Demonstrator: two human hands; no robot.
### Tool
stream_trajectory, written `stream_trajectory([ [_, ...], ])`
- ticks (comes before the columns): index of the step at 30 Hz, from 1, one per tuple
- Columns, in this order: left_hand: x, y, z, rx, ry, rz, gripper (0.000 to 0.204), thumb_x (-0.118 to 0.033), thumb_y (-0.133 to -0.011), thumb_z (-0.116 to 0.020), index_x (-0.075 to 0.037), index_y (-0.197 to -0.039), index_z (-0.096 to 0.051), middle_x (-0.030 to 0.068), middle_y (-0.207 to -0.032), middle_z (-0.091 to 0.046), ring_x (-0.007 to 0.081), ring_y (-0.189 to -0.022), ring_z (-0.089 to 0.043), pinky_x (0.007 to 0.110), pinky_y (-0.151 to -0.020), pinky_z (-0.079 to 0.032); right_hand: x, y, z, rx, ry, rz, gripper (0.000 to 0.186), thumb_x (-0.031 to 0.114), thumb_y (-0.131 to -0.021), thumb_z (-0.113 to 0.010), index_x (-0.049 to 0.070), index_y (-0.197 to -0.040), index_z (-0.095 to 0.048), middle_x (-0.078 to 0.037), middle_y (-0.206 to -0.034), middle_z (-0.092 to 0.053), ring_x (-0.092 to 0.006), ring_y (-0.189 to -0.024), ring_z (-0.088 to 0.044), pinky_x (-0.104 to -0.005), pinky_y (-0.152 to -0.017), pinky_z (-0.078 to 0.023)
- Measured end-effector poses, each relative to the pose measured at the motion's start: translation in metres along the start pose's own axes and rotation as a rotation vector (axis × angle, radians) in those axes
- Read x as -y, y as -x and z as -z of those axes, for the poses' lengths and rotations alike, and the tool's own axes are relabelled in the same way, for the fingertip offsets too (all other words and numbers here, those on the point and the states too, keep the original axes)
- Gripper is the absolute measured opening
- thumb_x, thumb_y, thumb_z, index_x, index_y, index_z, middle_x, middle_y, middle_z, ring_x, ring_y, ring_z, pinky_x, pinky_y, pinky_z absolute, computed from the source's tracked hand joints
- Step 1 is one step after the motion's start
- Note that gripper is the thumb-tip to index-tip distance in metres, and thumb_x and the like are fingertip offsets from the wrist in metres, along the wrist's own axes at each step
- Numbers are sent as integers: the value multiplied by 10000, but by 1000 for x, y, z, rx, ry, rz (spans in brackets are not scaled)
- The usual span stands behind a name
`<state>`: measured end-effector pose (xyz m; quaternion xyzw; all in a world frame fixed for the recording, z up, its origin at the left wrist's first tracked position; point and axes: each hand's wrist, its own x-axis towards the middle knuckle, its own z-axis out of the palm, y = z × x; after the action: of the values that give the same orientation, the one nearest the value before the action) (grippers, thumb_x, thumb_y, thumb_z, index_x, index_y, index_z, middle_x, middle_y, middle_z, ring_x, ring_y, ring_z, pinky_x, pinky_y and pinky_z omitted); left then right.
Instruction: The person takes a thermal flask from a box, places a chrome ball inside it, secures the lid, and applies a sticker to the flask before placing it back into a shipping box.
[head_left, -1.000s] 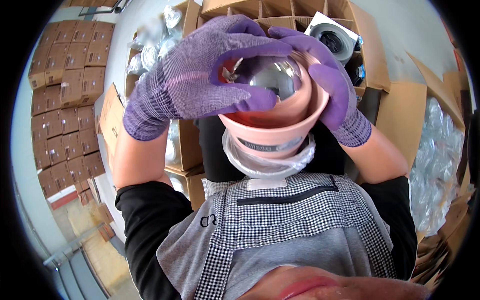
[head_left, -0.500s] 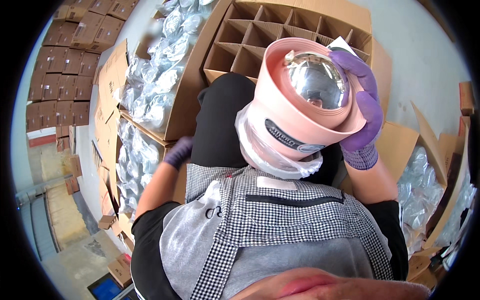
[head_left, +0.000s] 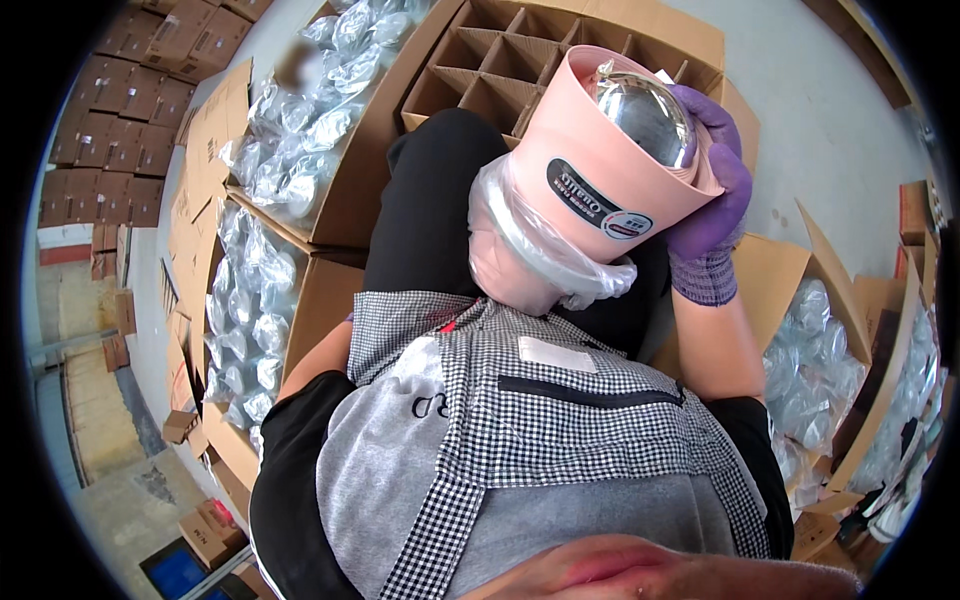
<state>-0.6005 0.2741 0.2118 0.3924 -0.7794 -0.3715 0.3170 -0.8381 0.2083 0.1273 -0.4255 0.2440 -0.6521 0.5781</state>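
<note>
My right hand (head_left: pixel 712 205), in a purple knit glove, grips the rim of a pink plastic cup (head_left: pixel 590 185) tilted against my lap. A shiny silver dome-shaped insert (head_left: pixel 645 115) sits in the cup's mouth. A clear plastic bag (head_left: pixel 530 250) is bunched around the cup's lower part. My left forearm (head_left: pixel 315 362) reaches down to the left beside my leg; its hand is hidden behind my body and the box edge.
A cardboard box with empty divider cells (head_left: pixel 500 60) stands in front of me. Open cartons of bagged clear items (head_left: pixel 290 170) lie to the left and another (head_left: pixel 820 370) to the right. Stacked brown boxes (head_left: pixel 110 130) fill the far left.
My left hand left the cup and dropped down to my left side. The cup has tilted to the right, held by my right hand alone, and my view turned toward the cartons.
</note>
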Motion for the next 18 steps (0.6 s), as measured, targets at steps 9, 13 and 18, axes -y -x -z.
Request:
stream_trajectory([
  [9, -24, 26, 4, -22, 26, 24, 281, -262, -1054, -538, -34, -1104, -695, 104, -1046, -719, 180, -938, -693, 311, -837, -542, 1, 3, 2, -33, 61, 6, 622, 384, -891, -529, -46, -1340, -517, -200, -1335, -597, -306, -1268, -584, -440, -1112, -456],
  [13, -27, 33, -5, -28, 70, 27, 282, -265, -1054, -534, -39, -1112, -692, 107, -1051, -715, 182, -941, -692, 314, -836, -542, 3, 2, 3, -23, 260, 48, 622, 387, -900, -524, -46, -1346, -512, -198, -1326, -602, -305, -1249, -597, -441, -1095, -473],
  [18, -14, 29, -21, -13, 136, 17, 284, -269, -1055, -530, -45, -1122, -689, 111, -1057, -711, 185, -944, -691, 319, -835, -543, -2, 3, 6, -24, 217, 63, 609, 393, -919, -509, -40, -1347, -518, -196, -1325, -606, -301, -1239, -604, -438, -1083, -483],
])
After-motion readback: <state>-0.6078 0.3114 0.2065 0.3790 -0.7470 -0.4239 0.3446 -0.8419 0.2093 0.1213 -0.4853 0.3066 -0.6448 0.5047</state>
